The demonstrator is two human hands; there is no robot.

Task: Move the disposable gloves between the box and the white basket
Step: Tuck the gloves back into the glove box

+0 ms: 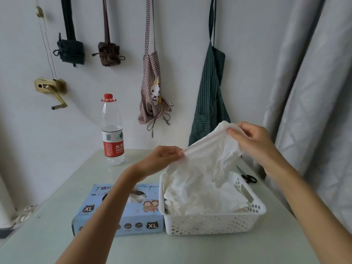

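Note:
A white perforated basket (211, 224) sits on the table, filled with a heap of white disposable gloves (202, 197). Directly to its left lies a light-blue glove box (137, 220) marked XL, its top opening partly hidden by my left forearm. Above the basket I hold one white glove (209, 149) stretched between both hands. My left hand (162, 159) pinches the glove's left edge. My right hand (251, 138) grips its upper right edge, higher up. The glove's fingers hang down into the basket.
A water bottle (112, 134) with a red cap stands at the table's back left. Black scissors (247, 177) lie behind the basket on the right. Aprons and bags hang on the wall; a grey curtain (314, 92) hangs at the right.

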